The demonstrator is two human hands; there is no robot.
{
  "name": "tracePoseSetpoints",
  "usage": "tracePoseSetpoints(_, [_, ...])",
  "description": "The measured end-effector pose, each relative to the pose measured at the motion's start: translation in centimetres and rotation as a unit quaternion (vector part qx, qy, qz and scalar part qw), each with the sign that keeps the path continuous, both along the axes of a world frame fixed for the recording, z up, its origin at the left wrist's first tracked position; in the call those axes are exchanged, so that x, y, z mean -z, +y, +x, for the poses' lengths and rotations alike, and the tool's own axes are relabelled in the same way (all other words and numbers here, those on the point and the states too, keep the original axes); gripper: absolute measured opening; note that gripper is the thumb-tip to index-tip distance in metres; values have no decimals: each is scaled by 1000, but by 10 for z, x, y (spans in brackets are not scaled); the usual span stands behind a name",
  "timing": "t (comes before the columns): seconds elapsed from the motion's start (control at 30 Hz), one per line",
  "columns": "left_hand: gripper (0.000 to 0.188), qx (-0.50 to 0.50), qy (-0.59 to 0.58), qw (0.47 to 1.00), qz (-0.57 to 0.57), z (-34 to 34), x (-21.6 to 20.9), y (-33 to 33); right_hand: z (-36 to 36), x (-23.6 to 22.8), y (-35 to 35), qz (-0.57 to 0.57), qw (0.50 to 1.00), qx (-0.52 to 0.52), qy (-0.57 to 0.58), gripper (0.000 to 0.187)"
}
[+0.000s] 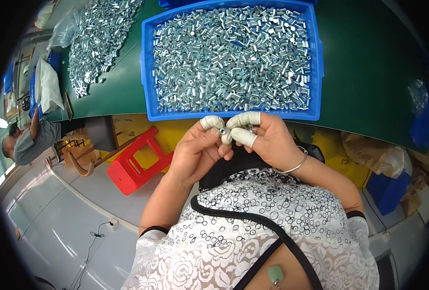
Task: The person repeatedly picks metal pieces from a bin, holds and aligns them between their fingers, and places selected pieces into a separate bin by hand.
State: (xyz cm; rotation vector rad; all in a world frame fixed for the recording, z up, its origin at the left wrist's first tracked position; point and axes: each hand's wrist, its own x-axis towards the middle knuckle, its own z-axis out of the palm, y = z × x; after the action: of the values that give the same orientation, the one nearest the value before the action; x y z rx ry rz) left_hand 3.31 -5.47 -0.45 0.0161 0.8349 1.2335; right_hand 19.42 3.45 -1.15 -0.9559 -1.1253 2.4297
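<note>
Just in front of the blue bin's near edge, both my hands meet at a small metal sleeve [223,131], its round hole showing. My left hand [199,145] pinches it between thumb and fingers, with a white finger cot on at least one finger. From the other side my right hand [268,140] closes its thumb and forefinger, both in white cots, onto the same piece. Another shiny bit shows by the right fingers, too small to make out. The blue plastic bin [145,79] holds a broad layer of short, silvery metal sleeves [229,63].
A large pile of similar metal parts [101,36] lies on the green tabletop [364,63] at the far left. Below the table edge stands a red plastic stool [132,169]. Another person [31,140] is at the left. A blue crate [389,191] sits at right.
</note>
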Motion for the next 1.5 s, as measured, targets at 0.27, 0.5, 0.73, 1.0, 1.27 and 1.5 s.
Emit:
tracePoseSetpoints(0.27, [13, 4, -35, 998, 47, -13, 3, 0, -13, -9, 1, 3, 1000, -6, 13, 15])
tracePoseSetpoints(0.5, [20, 70, 384, 905, 169, -42, 3, 18, -58, 9, 8, -195, 979, 46, -39, 22])
tracePoseSetpoints(0.73, [24, -5, 472, 871, 138, -111, -5, 46, -95, 5, 83, -246, 951, 181, 45, 22])
tracePoseSetpoints(1.0, [23, 89, 441, 886, 112, -130, 13, 48, -116, -31, 327, 25, 931, 351, -94, 53])
tracePoseSetpoints(1.27, [21, 139, 475, 861, 115, -125, 21, 73, -100, -43, 196, 289, 904, 156, -275, 31])
tracePoseSetpoints(1.5, [17, 173, 566, 774, 227, -88, 28, 116, -58, 21, 139, 562, 737, -130, -353, 29])
